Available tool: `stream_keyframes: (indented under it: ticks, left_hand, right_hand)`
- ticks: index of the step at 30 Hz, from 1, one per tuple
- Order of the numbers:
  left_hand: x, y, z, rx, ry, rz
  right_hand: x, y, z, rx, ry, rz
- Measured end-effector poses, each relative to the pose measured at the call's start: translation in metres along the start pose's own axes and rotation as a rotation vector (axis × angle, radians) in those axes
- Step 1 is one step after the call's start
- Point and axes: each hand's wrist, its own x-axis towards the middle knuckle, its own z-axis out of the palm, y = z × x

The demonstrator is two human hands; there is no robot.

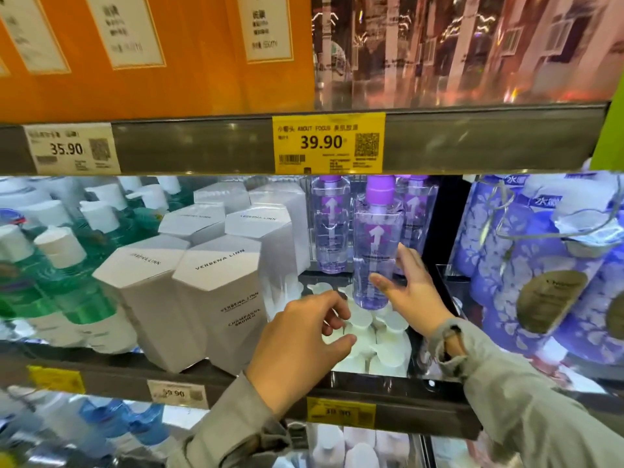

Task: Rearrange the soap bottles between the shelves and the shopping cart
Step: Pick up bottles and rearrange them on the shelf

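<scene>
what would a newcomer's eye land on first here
First, the clear bottle with a purple cap, mid-shelf at the centre, gripped by the right hand. Above it, the yellow 39.90 price tag on the shelf edge stands out. To the left stand white hexagonal boxes, and the left hand hovers by the white caps under the bottle.

Front bottle (377, 238): clear, purple cap, lilac liquid, white arrow label; upright at frame centre, base just over the white bottles (388, 342), lower half gripped by right hand (415, 292); rear bottles (329, 228): two alike, upright behind it; white bottles: pump-topped, clustered below centre.
</scene>
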Motion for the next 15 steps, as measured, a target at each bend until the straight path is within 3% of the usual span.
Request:
stream_keyframes:
  ticks: [5, 9, 11, 15]
  left_hand:
    - [-0.008, 0.001, -0.013, -0.005, -0.020, -0.030]
    - [-0.018, -0.001, -0.023, -0.010, -0.026, -0.030]
    - [-0.022, -0.001, -0.026, -0.031, -0.022, -0.017]
    - [-0.022, 0.000, -0.026, -0.056, -0.020, 0.000]
  right_hand:
    - [-0.010, -0.004, 0.010, 0.099, 0.054, 0.100]
    - [-0.030, -0.002, 0.007, -0.218, -0.005, 0.196]
    - [-0.039, -0.013, 0.006, -0.238, -0.005, 0.177]
    - [-0.039, -0.032, 0.015, -0.190, -0.199, 0.195]
